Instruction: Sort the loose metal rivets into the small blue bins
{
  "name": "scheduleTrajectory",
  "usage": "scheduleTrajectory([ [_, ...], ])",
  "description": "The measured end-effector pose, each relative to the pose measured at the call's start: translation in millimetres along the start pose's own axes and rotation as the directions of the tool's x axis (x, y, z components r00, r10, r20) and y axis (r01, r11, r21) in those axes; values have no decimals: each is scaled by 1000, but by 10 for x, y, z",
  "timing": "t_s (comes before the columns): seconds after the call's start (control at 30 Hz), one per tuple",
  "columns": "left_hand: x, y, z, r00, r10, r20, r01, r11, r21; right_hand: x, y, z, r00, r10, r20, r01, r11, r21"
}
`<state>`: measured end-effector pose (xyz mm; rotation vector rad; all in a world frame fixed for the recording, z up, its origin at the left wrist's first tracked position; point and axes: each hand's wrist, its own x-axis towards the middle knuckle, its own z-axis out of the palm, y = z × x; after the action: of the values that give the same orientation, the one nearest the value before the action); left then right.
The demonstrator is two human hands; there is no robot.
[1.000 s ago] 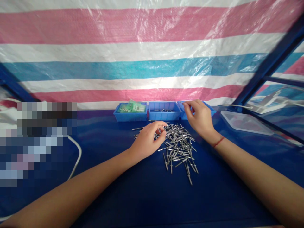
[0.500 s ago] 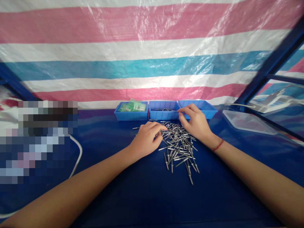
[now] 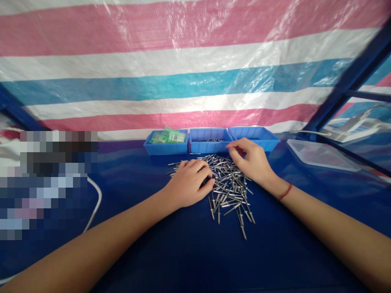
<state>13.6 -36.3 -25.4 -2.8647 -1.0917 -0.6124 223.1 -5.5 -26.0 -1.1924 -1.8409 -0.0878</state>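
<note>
A loose pile of metal blind rivets [image 3: 231, 189] lies on the dark blue table [image 3: 183, 252]. My left hand [image 3: 192, 183] rests low over the pile's left side, fingers curved and thumb held apart from the index finger; rivets lie under and beside its fingertips. At the pile's far right, my right hand [image 3: 251, 158] is just in front of the blue bins, thumb and index tips drawn close together. Whatever may be between those tips is too small to make out. Several rivets lie in the middle blue bin [image 3: 198, 147] behind the pile.
The left blue bin [image 3: 166, 149] holds green-tinted plastic packets [image 3: 171, 135]. Beside the middle bin stands the right blue bin [image 3: 265, 140], partly behind my right hand. A translucent plastic lid [image 3: 322, 155] lies at right. A white cable [image 3: 98, 199] runs along the left.
My right hand has drawn back slightly from the bins towards the pile. My left hand has shifted a little nearer, its thumb and index finger further apart.
</note>
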Motion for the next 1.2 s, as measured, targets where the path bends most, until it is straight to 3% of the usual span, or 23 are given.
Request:
scheduleTrajectory([
  [0.23,8,-18,19,995,103,17,-102,994,-47,-47,-11,66,991,121,60,-126,988,84],
  [0.43,7,-14,29,1000,8,-27,-9,999,-47,-61,-12,87,981,167,95,-178,976,125],
  [0.67,-3,-19,19,997,57,-42,-59,998,-38,-67,-22,102,974,187,127,-203,971,127],
  [1.2,21,-12,4,996,-41,-82,39,999,-20,-72,-52,95,978,167,129,-185,972,146],
])
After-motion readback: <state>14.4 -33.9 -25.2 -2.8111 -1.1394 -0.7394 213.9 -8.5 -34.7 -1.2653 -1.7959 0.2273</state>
